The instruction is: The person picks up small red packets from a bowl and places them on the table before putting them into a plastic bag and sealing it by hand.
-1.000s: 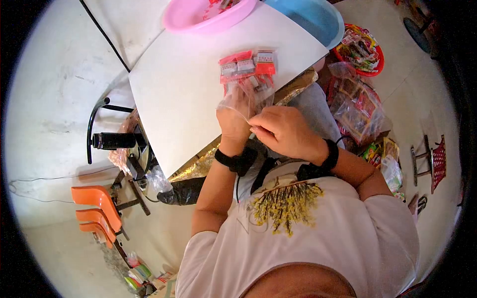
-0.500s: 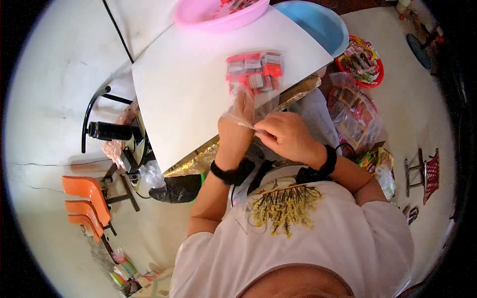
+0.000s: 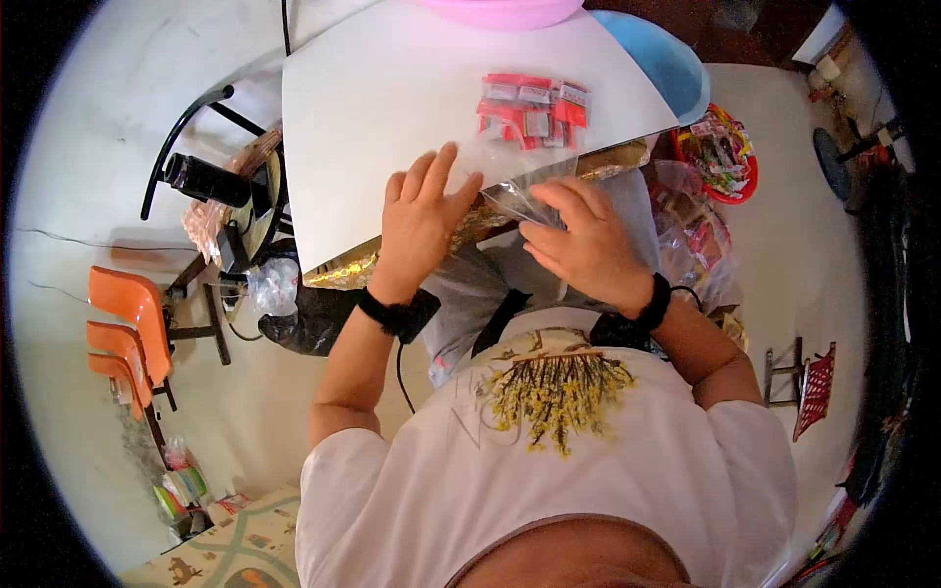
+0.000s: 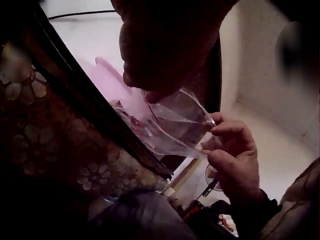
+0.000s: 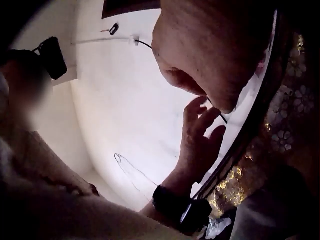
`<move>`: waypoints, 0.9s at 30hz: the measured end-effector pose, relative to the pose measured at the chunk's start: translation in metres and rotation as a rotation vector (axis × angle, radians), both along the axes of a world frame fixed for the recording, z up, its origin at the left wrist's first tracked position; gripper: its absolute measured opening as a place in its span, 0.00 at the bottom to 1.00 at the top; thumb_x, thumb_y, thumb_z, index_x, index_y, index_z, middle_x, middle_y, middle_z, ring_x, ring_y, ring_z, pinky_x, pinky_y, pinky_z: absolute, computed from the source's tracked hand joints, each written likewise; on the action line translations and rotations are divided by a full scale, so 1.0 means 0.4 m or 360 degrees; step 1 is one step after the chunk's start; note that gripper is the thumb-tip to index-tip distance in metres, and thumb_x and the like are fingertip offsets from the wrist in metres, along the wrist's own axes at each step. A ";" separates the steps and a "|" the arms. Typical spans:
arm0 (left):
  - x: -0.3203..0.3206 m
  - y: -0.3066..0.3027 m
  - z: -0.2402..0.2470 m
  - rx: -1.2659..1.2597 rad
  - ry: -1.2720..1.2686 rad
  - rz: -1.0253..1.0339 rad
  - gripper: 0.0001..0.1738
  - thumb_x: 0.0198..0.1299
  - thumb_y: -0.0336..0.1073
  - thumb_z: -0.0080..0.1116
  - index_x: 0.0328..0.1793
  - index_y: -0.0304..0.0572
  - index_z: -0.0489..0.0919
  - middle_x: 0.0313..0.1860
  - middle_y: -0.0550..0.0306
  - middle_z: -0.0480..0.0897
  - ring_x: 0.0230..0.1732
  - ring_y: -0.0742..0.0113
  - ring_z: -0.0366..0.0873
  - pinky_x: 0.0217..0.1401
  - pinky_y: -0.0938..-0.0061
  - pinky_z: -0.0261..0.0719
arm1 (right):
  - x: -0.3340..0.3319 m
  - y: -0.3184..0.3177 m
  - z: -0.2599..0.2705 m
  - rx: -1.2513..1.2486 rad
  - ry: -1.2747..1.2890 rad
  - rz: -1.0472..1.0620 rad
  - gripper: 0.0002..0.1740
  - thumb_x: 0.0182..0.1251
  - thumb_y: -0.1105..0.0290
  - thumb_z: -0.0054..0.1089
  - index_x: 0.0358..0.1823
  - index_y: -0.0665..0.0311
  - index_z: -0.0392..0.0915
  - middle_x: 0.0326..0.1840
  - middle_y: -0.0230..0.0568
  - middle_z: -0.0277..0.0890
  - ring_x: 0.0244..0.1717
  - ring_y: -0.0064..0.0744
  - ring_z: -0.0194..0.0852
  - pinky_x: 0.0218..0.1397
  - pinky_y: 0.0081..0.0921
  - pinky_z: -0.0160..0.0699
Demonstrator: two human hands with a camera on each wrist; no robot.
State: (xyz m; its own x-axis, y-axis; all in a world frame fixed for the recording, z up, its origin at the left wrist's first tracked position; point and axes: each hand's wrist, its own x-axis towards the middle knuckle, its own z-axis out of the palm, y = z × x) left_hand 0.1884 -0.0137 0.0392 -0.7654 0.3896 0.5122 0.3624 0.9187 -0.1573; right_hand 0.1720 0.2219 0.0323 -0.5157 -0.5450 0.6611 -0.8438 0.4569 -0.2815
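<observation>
Several small red packets with pale labels [image 3: 534, 110] lie at the far end of a clear plastic bag [image 3: 524, 191] on the white table. The bag's mouth faces the person and hangs over the table edge. My right hand [image 3: 593, 245] pinches the rim of the mouth between thumb and fingers; the left wrist view shows this right hand [image 4: 235, 160] holding the film [image 4: 182, 122] stretched. To the left of the mouth, my left hand [image 3: 421, 220] is raised with its fingers spread, its thumb close to the bag's edge.
A pink basin [image 3: 505, 12] and a blue basin [image 3: 667, 73] stand at the table's back. Beside the table on the right are a red basket of wrappers [image 3: 735, 186] and a clear bag [image 3: 696, 235]. A black chair frame [image 3: 162, 147] and orange seats [image 3: 127, 304] are at left.
My left hand has come out of the bag, moved left and spread its fingers. The right hand keeps hold of the rim. The head view has shifted, with the table sitting higher in it.
</observation>
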 end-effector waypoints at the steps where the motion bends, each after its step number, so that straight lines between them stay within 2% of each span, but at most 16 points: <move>1: -0.014 -0.001 -0.002 -0.0044 0.0027 -0.0028 0.17 0.57 0.34 0.57 0.53 0.60 0.84 0.61 0.54 0.74 0.64 0.55 0.69 0.62 0.55 0.66 | 0.003 0.000 0.007 0.0069 0.0031 -0.0010 0.15 0.48 0.70 0.69 0.39 0.61 0.78 0.55 0.43 0.70 0.58 0.48 0.67 0.57 0.41 0.69; 3: -0.039 0.005 0.007 -0.0051 0.0046 -0.0046 0.16 0.57 0.34 0.56 0.51 0.57 0.84 0.63 0.55 0.74 0.66 0.56 0.67 0.64 0.56 0.66 | 0.009 0.004 0.021 0.0209 0.0095 -0.0043 0.18 0.49 0.69 0.71 0.43 0.60 0.79 0.60 0.46 0.68 0.63 0.48 0.63 0.63 0.42 0.65; 4: -0.050 0.009 0.012 -0.0056 0.0054 -0.0059 0.15 0.56 0.33 0.56 0.50 0.55 0.84 0.63 0.56 0.74 0.68 0.57 0.67 0.64 0.57 0.65 | 0.010 0.007 0.024 0.0238 0.0078 -0.0076 0.16 0.49 0.70 0.70 0.41 0.60 0.79 0.60 0.45 0.68 0.63 0.49 0.63 0.63 0.42 0.65; 6: -0.073 -0.005 -0.002 -0.0183 0.0058 -0.0091 0.12 0.56 0.33 0.56 0.46 0.50 0.84 0.58 0.57 0.77 0.64 0.58 0.69 0.62 0.57 0.67 | 0.006 0.010 0.021 0.0290 0.0045 -0.0143 0.13 0.51 0.70 0.68 0.39 0.60 0.79 0.60 0.45 0.69 0.63 0.49 0.63 0.62 0.43 0.65; 9: -0.076 -0.027 -0.004 -0.0153 0.0006 -0.0212 0.08 0.54 0.33 0.58 0.40 0.45 0.82 0.50 0.58 0.79 0.58 0.59 0.73 0.58 0.59 0.70 | -0.003 0.035 0.022 0.0320 0.0164 -0.0136 0.08 0.51 0.70 0.58 0.34 0.62 0.77 0.52 0.43 0.73 0.56 0.45 0.70 0.56 0.41 0.70; 12: -0.055 -0.034 0.009 0.0009 0.0067 -0.0336 0.06 0.53 0.33 0.60 0.38 0.43 0.80 0.42 0.59 0.79 0.50 0.59 0.77 0.52 0.61 0.73 | -0.014 0.060 0.014 0.0281 0.0153 -0.0097 0.07 0.51 0.70 0.57 0.32 0.63 0.75 0.47 0.42 0.74 0.50 0.45 0.73 0.51 0.39 0.73; 16: -0.038 -0.027 0.046 0.0192 0.0199 -0.0393 0.05 0.51 0.31 0.64 0.29 0.41 0.79 0.39 0.59 0.77 0.42 0.61 0.77 0.44 0.65 0.74 | -0.031 0.097 0.057 0.0242 0.0126 -0.0058 0.06 0.53 0.74 0.64 0.33 0.64 0.77 0.39 0.39 0.76 0.40 0.41 0.78 0.40 0.33 0.78; 19: -0.033 -0.018 0.080 0.0398 0.0110 -0.0362 0.05 0.49 0.30 0.66 0.30 0.41 0.79 0.38 0.61 0.77 0.39 0.62 0.77 0.38 0.67 0.76 | -0.056 0.116 0.096 0.0158 0.0179 -0.0043 0.08 0.51 0.76 0.66 0.33 0.65 0.78 0.39 0.40 0.77 0.38 0.41 0.78 0.38 0.32 0.79; 22: -0.045 -0.017 0.117 0.0366 0.0180 -0.0497 0.08 0.45 0.28 0.69 0.32 0.42 0.81 0.37 0.61 0.78 0.36 0.62 0.78 0.34 0.69 0.77 | -0.084 0.132 0.132 0.0082 0.0237 -0.0041 0.09 0.50 0.77 0.68 0.34 0.66 0.79 0.39 0.40 0.77 0.38 0.41 0.78 0.39 0.32 0.79; 25: -0.055 -0.007 0.164 0.0508 0.0136 -0.0554 0.09 0.43 0.28 0.71 0.33 0.43 0.83 0.36 0.60 0.78 0.34 0.62 0.78 0.32 0.70 0.78 | -0.112 0.144 0.183 0.0004 0.0222 -0.0023 0.09 0.51 0.75 0.68 0.34 0.66 0.79 0.40 0.41 0.77 0.38 0.42 0.78 0.39 0.33 0.78; 27: -0.067 -0.006 0.193 0.0509 0.0114 -0.0534 0.11 0.44 0.28 0.72 0.35 0.40 0.84 0.37 0.57 0.80 0.35 0.61 0.79 0.34 0.71 0.79 | -0.139 0.153 0.212 -0.0039 0.0226 0.0010 0.08 0.53 0.71 0.67 0.33 0.64 0.78 0.38 0.41 0.76 0.38 0.43 0.77 0.39 0.35 0.77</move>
